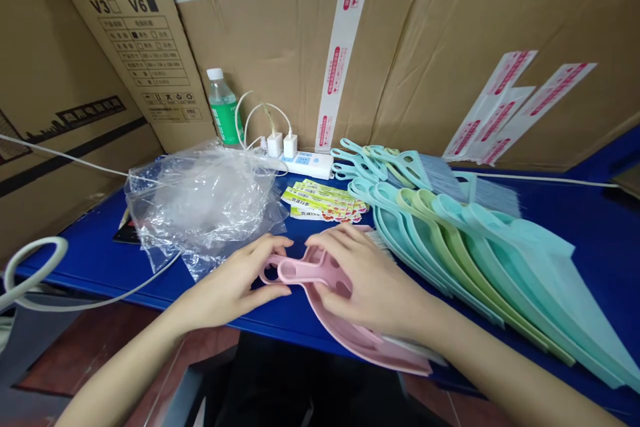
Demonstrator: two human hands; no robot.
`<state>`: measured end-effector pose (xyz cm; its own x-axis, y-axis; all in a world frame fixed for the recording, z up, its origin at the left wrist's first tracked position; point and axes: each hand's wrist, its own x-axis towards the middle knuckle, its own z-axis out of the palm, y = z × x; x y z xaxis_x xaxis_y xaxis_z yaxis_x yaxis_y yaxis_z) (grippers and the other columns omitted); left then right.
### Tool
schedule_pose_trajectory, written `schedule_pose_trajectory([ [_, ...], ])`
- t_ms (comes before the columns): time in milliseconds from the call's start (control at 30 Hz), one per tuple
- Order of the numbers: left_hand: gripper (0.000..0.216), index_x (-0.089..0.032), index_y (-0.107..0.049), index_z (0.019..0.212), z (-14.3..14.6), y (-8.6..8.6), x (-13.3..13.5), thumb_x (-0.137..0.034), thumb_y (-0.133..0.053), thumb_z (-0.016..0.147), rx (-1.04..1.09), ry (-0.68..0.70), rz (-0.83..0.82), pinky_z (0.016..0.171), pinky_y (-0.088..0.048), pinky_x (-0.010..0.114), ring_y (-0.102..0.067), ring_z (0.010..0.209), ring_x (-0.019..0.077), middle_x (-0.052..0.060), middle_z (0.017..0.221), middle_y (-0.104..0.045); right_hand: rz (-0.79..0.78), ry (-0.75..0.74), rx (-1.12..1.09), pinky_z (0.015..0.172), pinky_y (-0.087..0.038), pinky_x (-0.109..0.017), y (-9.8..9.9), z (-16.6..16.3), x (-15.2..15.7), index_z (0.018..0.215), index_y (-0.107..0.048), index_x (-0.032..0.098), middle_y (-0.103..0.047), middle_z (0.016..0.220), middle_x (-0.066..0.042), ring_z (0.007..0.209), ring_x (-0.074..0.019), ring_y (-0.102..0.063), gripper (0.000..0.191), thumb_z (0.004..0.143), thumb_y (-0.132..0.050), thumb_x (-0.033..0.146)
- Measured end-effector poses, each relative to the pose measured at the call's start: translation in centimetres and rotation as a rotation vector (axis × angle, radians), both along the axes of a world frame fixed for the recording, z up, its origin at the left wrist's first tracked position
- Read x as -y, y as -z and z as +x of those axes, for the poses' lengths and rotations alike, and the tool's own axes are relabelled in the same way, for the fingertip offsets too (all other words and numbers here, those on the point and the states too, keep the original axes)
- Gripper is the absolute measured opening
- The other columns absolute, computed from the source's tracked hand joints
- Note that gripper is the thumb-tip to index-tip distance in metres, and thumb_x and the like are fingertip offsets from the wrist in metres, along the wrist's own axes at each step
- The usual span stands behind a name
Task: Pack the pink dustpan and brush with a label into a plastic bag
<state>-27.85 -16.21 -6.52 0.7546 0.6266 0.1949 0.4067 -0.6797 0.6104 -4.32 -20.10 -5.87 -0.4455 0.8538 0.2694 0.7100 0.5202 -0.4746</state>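
Observation:
A pink dustpan (340, 332) lies at the table's front edge with a pink hand brush (300, 271) set in it, their looped handle ends side by side and pointing left. My left hand (225, 290) is closed around the dustpan's handle end, thumb and fingers on either side. Over the brush's body, my right hand (373, 280) curls its fingers and grips it against the pan. Pale bristles show from under my right hand and wrist; much of the brush is hidden there.
Nested turquoise and green dustpans (450, 240) and several brushes (385, 160) lie right. Printed label cards (325, 200) lie behind my hands, clear plastic bags (205, 193) left. A power strip (315, 165), bottle (224, 107) and cardboard (280, 47) stand behind; a white cable (120, 295) crosses the left.

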Motion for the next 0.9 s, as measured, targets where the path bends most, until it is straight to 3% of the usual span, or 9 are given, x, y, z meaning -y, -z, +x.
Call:
schedule_pose_trajectory([
  [167, 0.047, -0.026, -0.041, 0.135, 0.1, 1.0, 0.2, -0.031, -0.062, 0.094, 0.042, -0.048, 0.026, 0.086, -0.057, 0.035, -0.065, 0.108, 0.0232, 0.01, 0.127, -0.06, 0.014, 0.14, -0.103, 0.081, -0.048, -0.044, 0.6, -1.4, 0.0, 0.091, -0.051, 0.022, -0.063, 0.094, -0.007, 0.092, -0.0265, -0.056, 0.018, 0.08, -0.064, 0.025],
  [267, 0.038, -0.024, -0.047, 0.127, 0.0, 1.0, 0.3, -0.029, -0.064, 0.093, 0.067, -0.041, 0.054, 0.088, -0.055, 0.033, -0.065, 0.107, 0.0212, 0.007, 0.119, -0.063, 0.007, 0.119, -0.098, 0.081, -0.049, -0.045, 0.8, -1.6, 0.0, 0.091, -0.051, 0.022, -0.061, 0.095, -0.008, 0.091, -0.0263, -0.056, 0.017, 0.084, -0.063, 0.03],
  [333, 0.031, -0.023, -0.051, 0.12, 0.0, 0.9, 0.3, -0.028, -0.064, 0.093, 0.077, -0.033, 0.068, 0.088, -0.054, 0.032, -0.065, 0.102, 0.0197, 0.006, 0.114, -0.064, 0.003, 0.085, -0.074, 0.09, -0.048, -0.048, 0.6, -1.2, 0.2, 0.097, -0.054, 0.021, -0.061, 0.104, -0.01, 0.102, -0.028, -0.055, 0.017, 0.087, -0.062, 0.031],
  [433, 0.023, -0.022, -0.055, 0.115, 0.1, 0.7, 0.3, -0.027, -0.063, 0.094, 0.081, -0.026, 0.086, 0.085, -0.054, 0.031, -0.066, 0.097, 0.0183, 0.005, 0.109, -0.065, -0.03, -0.014, -0.001, 0.104, -0.041, -0.054, 0.1, 0.0, 0.9, 0.119, -0.056, 0.021, -0.056, 0.129, -0.014, 0.127, -0.0329, -0.045, 0.044, 0.084, -0.068, 0.045],
  [533, 0.024, -0.021, -0.054, 0.116, 0.2, 0.7, 0.3, -0.03, -0.062, 0.094, 0.083, -0.028, 0.101, 0.085, -0.054, 0.031, -0.066, 0.099, 0.0185, 0.006, 0.11, -0.066, -0.092, -0.196, 0.109, 0.11, -0.038, -0.054, -0.2, 0.9, 1.4, 0.14, -0.05, 0.022, -0.048, 0.145, -0.016, 0.14, -0.0348, -0.034, 0.075, 0.077, -0.072, 0.056],
  [633, 0.024, -0.021, -0.055, 0.115, 0.3, 0.7, 0.2, -0.034, -0.059, 0.096, 0.065, -0.04, 0.111, 0.083, -0.056, 0.034, -0.067, 0.098, 0.0199, 0.007, 0.11, -0.067, -0.12, -0.282, 0.188, 0.116, -0.029, -0.055, 0.1, 1.4, 1.5, 0.149, -0.043, 0.018, -0.043, 0.152, -0.018, 0.145, -0.0353, -0.027, 0.087, 0.077, -0.07, 0.06],
  [733, 0.023, -0.02, -0.056, 0.112, 0.3, 0.8, 0.0, -0.037, -0.054, 0.098, 0.033, -0.036, 0.164, 0.084, -0.057, 0.036, -0.068, 0.098, 0.0208, 0.009, 0.11, -0.068, -0.155, -0.341, 0.2, 0.117, -0.022, -0.058, 0.6, 2.0, 1.3, 0.155, -0.03, 0.016, -0.027, 0.161, -0.018, 0.149, -0.0371, -0.016, 0.1, 0.076, -0.069, 0.064],
  [800, 0.025, -0.019, -0.056, 0.114, 0.2, 0.9, -0.2, -0.039, -0.049, 0.1, 0.0, -0.019, 0.261, 0.087, -0.057, 0.037, -0.068, 0.101, 0.0214, 0.009, 0.111, -0.069, -0.173, -0.371, 0.2, 0.117, -0.019, -0.059, 0.9, 2.5, 1.4, 0.157, -0.021, 0.018, -0.015, 0.164, -0.015, 0.15, -0.0378, -0.007, 0.107, 0.074, -0.07, 0.064],
  [900, 0.031, -0.017, -0.055, 0.117, -0.2, 1.0, -0.6, -0.04, -0.043, 0.101, -0.085, 0.026, 0.468, 0.089, -0.058, 0.037, -0.068, 0.104, 0.022, 0.012, 0.115, -0.069, -0.2, -0.385, 0.204, 0.117, -0.017, -0.059, 1.2, 3.0, 1.5, 0.157, -0.016, 0.02, -0.011, 0.164, -0.012, 0.149, -0.0365, -0.003, 0.108, 0.075, -0.069, 0.065],
])
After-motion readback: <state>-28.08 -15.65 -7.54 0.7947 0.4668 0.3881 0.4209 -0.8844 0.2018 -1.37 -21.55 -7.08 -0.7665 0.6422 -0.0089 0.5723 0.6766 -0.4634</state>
